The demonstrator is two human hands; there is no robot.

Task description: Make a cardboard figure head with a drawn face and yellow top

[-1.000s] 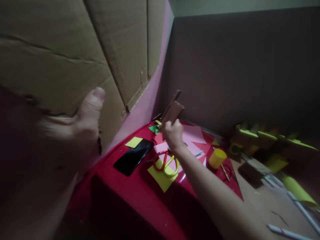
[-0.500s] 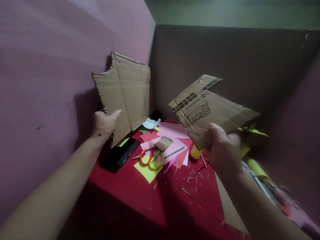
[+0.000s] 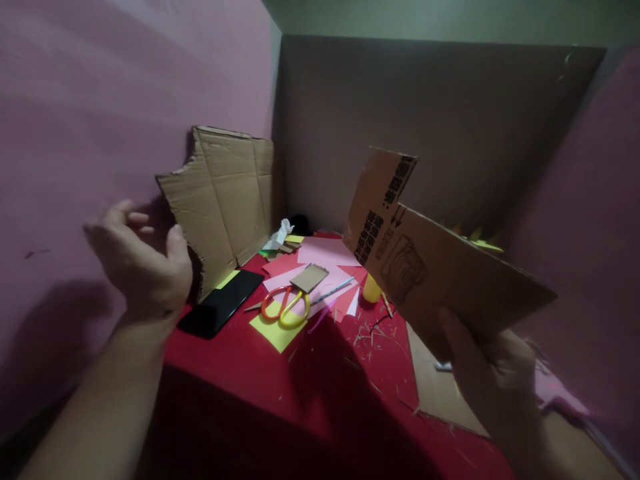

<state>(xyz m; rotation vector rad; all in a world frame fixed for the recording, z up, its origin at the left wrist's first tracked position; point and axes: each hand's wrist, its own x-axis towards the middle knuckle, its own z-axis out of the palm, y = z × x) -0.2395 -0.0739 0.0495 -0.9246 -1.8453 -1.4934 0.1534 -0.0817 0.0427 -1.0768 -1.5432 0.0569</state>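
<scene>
Right hand (image 3: pixel 500 373) grips printed card (image 3: pixel 450 273) at its lower edge, thumb on the printed face; card extends up and left from those fingers, above table (image 3: pixel 240 367), long axis sloping down rightward. Left hand (image 3: pixel 145 267) well apart from it, fingers loosely curled, holding nothing; plain sheet (image 3: pixel 227 197) upright just right of its thumb, contact unclear.

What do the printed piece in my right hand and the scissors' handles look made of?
Printed piece: matte brown cardboard, from its stiff flat sheet and black printing. Scissors' handles: smooth, slightly shiny, probably plastic given their bright colors; coated metal is possible.
</scene>
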